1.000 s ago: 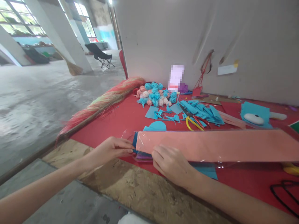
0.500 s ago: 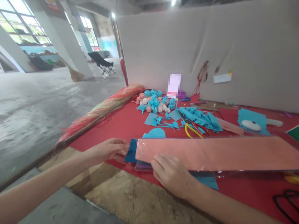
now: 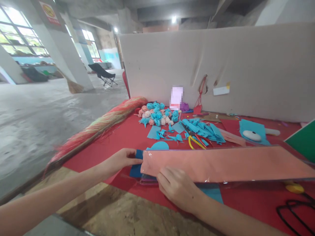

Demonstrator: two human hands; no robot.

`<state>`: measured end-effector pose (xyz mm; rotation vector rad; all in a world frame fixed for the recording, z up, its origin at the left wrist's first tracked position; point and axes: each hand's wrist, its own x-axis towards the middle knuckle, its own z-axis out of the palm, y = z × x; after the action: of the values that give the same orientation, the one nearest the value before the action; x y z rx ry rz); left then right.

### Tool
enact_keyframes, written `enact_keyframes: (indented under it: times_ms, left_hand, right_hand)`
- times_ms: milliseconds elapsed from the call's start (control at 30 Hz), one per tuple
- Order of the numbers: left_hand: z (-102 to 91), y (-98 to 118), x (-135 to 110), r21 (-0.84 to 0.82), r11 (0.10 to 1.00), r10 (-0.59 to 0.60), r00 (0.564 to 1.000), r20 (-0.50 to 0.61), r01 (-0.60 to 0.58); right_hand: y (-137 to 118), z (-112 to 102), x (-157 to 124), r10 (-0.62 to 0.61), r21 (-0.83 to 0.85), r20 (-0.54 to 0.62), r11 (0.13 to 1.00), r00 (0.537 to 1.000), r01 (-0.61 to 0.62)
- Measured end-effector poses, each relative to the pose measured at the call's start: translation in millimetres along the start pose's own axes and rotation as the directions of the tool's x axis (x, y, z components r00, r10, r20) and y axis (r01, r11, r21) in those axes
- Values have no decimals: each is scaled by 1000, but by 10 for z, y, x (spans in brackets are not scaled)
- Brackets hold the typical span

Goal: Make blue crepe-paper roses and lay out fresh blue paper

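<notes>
A long salmon-coloured crepe paper pack in a clear plastic sleeve lies across the near side of the red table. Dark blue paper sticks out from under its left end, with a purplish layer below. At that end my left hand is closed, its thumb touching the pack's edge and its fingers over the blue paper; the exact grip is partly hidden. My right hand, knuckles up and fingers curled, grips the pack's near edge. Light blue paper shows beneath the pack beside the right wrist.
Blue, pink and white paper flowers are heaped at the back. Yellow-and-red-handled scissors lie by blue paper strips. A white oval object rests on blue paper. Fringed strands line the left edge; black loops lie front right.
My left hand has moved its thumb over the blue paper to the pack's left end. The right hand keeps its hold. The whole view has shifted slightly.
</notes>
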<state>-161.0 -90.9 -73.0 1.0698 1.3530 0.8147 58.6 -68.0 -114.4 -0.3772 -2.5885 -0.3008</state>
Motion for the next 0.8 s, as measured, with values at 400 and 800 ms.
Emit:
enact_keyframes:
  times_ms: [400, 800]
  left_hand:
    - [-115, -65, -110, -260, 964, -63, 997, -43, 50]
    - [-386, 6, -192, -262, 965, -90, 966, -241, 25]
  right_hand:
    - [29, 17, -26, 2, 8, 17, 1000, 1000, -2]
    - [33, 22, -20, 22, -28, 16, 999, 1000, -22]
